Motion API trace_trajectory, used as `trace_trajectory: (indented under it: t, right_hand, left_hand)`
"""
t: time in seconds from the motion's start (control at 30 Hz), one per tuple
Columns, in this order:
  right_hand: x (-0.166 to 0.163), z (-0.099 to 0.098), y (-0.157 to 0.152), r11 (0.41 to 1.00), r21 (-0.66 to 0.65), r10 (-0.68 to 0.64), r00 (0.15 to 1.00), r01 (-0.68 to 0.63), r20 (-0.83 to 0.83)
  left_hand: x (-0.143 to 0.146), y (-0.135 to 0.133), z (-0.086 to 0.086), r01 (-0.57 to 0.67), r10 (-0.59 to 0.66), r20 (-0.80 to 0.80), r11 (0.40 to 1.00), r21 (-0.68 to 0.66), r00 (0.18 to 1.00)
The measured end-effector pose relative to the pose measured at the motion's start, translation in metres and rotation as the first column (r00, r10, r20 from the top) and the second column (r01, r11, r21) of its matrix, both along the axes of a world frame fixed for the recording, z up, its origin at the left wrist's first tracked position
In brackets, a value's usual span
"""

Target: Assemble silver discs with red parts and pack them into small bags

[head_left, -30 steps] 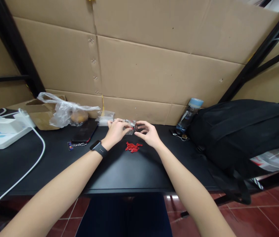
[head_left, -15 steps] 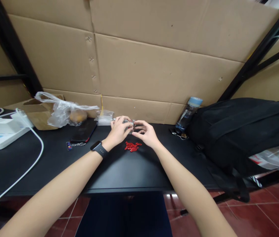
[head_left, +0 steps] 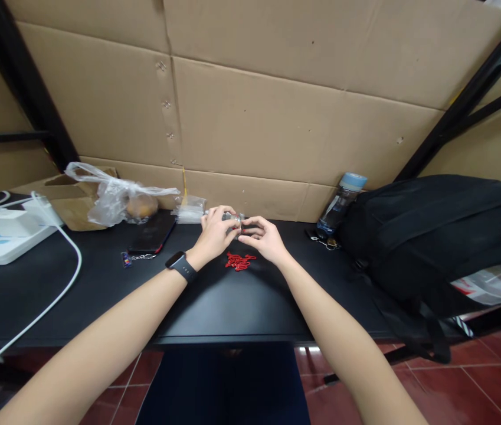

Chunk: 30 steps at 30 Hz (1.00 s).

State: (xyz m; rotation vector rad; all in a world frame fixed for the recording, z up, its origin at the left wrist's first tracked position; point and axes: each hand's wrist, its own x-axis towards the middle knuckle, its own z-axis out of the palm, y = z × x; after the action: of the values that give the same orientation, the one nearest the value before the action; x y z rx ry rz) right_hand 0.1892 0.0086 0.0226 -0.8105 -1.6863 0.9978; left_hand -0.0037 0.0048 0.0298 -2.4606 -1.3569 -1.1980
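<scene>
My left hand (head_left: 215,235), with a dark watch on its wrist, is closed on a small clear plastic bag (head_left: 241,218). From the other side my right hand (head_left: 267,239) pinches the same bag, thumb and fingertips near those of the left. A touch of red shows at the bag, but my fingers hide most of it. Just below the hands, a small heap of red cords (head_left: 238,261) lies on the black table (head_left: 232,310). Behind my left hand is a stack of clear plastic bags (head_left: 189,211).
At left are a white power strip (head_left: 15,243) with cables, a tied plastic bag (head_left: 113,198) holding something round and orange, and a dark phone (head_left: 151,233) with a chain charm. A water bottle (head_left: 339,203), keys (head_left: 323,241) and a black backpack (head_left: 436,236) occupy the right.
My fingertips have drawn slightly closer together at the small bag. The whole view has shifted a little; the red cords still lie in the same place.
</scene>
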Motion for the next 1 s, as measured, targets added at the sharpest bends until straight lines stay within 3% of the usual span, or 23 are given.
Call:
trace_trajectory:
  t: [0.1, 0.3, 0.47, 0.67, 0.77, 1.0]
  right_hand:
    - [0.003, 0.001, 0.004, 0.999, 0.042, -0.035, 0.997, 0.032, 0.068]
    - [0.011, 0.007, 0.004, 0.957, 0.274, -0.178, 0.938, 0.095, 0.297]
    - [0.012, 0.004, 0.006, 0.959, 0.271, -0.182, 0.913, 0.083, 0.366]
    - [0.013, -0.002, 0.01, 0.961, 0.266, -0.185, 0.892, 0.076, 0.413]
    - [0.013, -0.002, 0.009, 0.967, 0.249, -0.166, 0.884, 0.058, 0.437]
    - [0.016, -0.007, 0.014, 0.952, 0.299, -0.212, 0.849, 0.067, 0.484]
  left_hand:
    - [0.0, 0.001, 0.0, -0.019, 0.019, 0.001, 1.0, 0.011, 1.0]
    - [0.002, 0.003, -0.002, -0.015, 0.015, 0.027, 1.0, 0.004, 1.0]
    - [0.002, 0.004, -0.007, 0.029, -0.029, -0.011, 0.999, -0.015, 1.0]
    - [0.002, 0.004, -0.007, 0.015, -0.019, -0.032, 0.991, -0.133, 0.999]
    - [0.001, 0.003, -0.008, 0.075, -0.091, -0.077, 0.978, -0.192, 0.993]
    - [-0.002, 0.01, -0.022, 0.1, -0.149, -0.186, 0.963, -0.252, 0.971]
